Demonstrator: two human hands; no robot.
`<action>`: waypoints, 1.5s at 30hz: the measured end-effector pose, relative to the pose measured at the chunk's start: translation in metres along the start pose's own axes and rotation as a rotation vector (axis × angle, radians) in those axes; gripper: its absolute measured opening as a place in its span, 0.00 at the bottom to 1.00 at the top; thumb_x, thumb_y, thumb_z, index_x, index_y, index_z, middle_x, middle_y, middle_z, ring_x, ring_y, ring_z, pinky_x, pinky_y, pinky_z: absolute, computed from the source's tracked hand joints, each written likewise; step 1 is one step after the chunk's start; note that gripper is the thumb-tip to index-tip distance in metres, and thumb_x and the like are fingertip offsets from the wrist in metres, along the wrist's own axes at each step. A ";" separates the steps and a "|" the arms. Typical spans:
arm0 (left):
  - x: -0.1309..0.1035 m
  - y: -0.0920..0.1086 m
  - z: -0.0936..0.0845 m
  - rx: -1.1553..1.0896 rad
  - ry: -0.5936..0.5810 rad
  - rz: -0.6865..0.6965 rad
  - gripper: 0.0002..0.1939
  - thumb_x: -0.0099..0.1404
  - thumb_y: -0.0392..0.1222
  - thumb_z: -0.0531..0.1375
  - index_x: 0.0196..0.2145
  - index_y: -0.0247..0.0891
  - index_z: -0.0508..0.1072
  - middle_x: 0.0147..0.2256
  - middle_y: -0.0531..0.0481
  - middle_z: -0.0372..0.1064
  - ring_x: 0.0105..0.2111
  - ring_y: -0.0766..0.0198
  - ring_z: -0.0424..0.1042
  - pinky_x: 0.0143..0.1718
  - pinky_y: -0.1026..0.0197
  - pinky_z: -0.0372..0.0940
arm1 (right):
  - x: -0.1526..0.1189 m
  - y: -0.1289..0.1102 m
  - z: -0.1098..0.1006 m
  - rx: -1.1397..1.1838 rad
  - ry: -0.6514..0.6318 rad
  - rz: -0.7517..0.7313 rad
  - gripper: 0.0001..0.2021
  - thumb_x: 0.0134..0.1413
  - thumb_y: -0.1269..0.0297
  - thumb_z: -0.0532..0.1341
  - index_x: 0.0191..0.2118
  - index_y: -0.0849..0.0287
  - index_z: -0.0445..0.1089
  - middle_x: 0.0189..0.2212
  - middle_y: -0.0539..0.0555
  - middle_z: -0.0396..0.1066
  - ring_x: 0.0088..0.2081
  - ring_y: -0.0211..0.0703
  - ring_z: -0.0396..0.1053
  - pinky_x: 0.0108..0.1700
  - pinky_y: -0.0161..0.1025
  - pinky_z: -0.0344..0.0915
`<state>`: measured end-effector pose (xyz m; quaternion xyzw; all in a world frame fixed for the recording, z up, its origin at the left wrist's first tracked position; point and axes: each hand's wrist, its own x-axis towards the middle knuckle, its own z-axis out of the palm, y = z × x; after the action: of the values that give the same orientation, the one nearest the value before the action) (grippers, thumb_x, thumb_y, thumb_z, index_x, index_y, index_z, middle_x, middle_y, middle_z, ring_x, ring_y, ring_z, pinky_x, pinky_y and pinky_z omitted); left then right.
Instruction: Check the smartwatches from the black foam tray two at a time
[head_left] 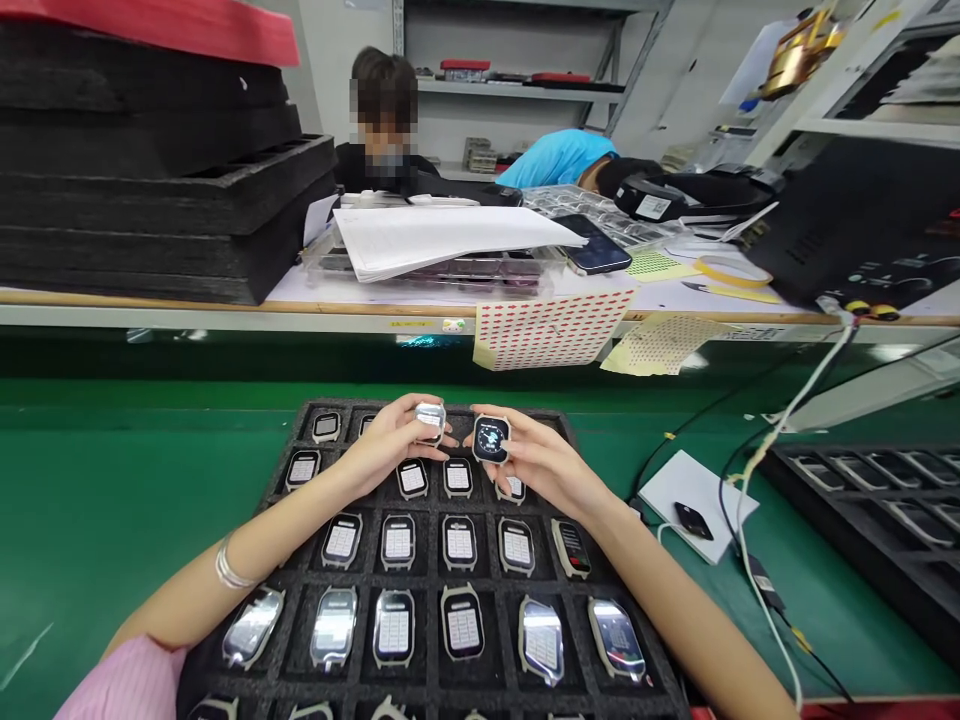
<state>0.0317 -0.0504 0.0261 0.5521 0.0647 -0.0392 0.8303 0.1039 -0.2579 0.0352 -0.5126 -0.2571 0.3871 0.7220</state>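
A black foam tray with square compartments lies on the green surface and holds several watch bodies without straps, most with lit white screens. Above its far rows, my left hand grips a watch whose face reflects light. Close to its right, my right hand holds another watch showing a dark dial face, with fingers around its edges. The two watches are apart. Below my right hand, one tray watch is partly covered by my fingers.
A shelf edge runs across behind the tray, bearing stacked black foam, papers and a phone. Cables hang at the right, near a white pad and another watch tray. Two people are beyond the shelf.
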 end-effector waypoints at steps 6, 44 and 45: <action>-0.003 0.002 0.001 -0.013 -0.022 -0.003 0.18 0.55 0.33 0.60 0.44 0.35 0.64 0.37 0.45 0.72 0.38 0.57 0.74 0.40 0.57 0.69 | -0.006 -0.003 0.006 -0.147 0.092 -0.027 0.28 0.53 0.68 0.60 0.60 0.59 0.57 0.44 0.61 0.72 0.29 0.40 0.71 0.24 0.34 0.66; 0.001 0.001 0.006 0.003 -0.062 0.004 0.17 0.50 0.31 0.58 0.39 0.36 0.62 0.32 0.49 0.69 0.31 0.61 0.73 0.31 0.60 0.68 | -0.003 0.003 0.004 -0.039 0.044 -0.043 0.20 0.51 0.61 0.67 0.51 0.53 0.70 0.36 0.57 0.71 0.26 0.43 0.70 0.22 0.37 0.67; 0.002 0.001 0.006 0.002 -0.064 0.001 0.17 0.50 0.31 0.58 0.39 0.36 0.62 0.32 0.49 0.69 0.30 0.62 0.73 0.31 0.60 0.68 | -0.003 0.003 0.004 -0.040 0.043 -0.039 0.20 0.50 0.61 0.67 0.50 0.54 0.70 0.35 0.57 0.72 0.25 0.43 0.70 0.22 0.38 0.66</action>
<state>0.0336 -0.0556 0.0287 0.5516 0.0378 -0.0563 0.8313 0.0980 -0.2575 0.0342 -0.5298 -0.2593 0.3566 0.7245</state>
